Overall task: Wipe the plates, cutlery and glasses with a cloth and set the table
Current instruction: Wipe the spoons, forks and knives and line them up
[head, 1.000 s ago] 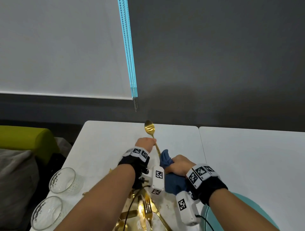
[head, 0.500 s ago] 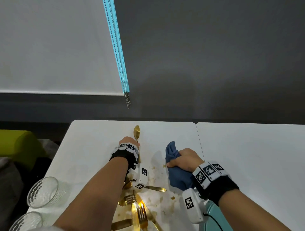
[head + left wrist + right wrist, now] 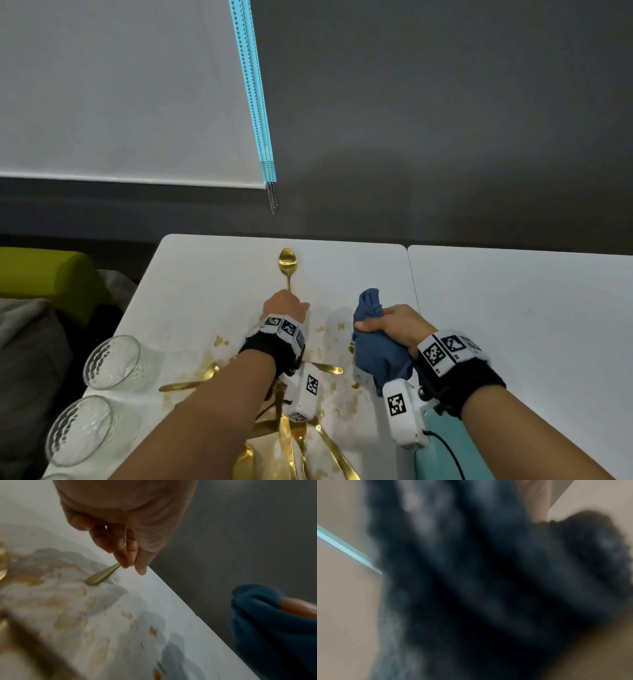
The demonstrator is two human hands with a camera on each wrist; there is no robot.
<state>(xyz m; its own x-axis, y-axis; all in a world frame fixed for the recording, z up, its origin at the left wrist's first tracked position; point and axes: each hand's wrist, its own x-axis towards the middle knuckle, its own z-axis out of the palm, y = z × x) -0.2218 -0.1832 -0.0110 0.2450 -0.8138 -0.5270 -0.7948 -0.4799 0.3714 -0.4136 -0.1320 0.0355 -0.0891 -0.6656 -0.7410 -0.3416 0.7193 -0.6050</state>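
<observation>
My left hand (image 3: 286, 305) pinches the handle of a gold spoon (image 3: 287, 262), whose bowl points away over the far middle of the white table (image 3: 205, 281). In the left wrist view its fingertips (image 3: 126, 562) hold the shaft and the handle end (image 3: 101, 576) lies low over the stained top. My right hand (image 3: 394, 323) grips a bunched blue cloth (image 3: 376, 353) a short way right of the spoon, apart from it. The cloth (image 3: 471, 574) fills the right wrist view, blurred.
Two clear glasses (image 3: 114, 361) (image 3: 82, 430) stand at the table's left edge. Several gold pieces of cutlery (image 3: 294, 445) lie among brown stains near me. A teal plate (image 3: 442, 455) sits at lower right. A second white table (image 3: 513, 308) adjoins on the right.
The spoon and cloth, together a second ago, have come apart. My left hand has carried the spoon left and down toward the table; my right hand keeps hold of the cloth.
</observation>
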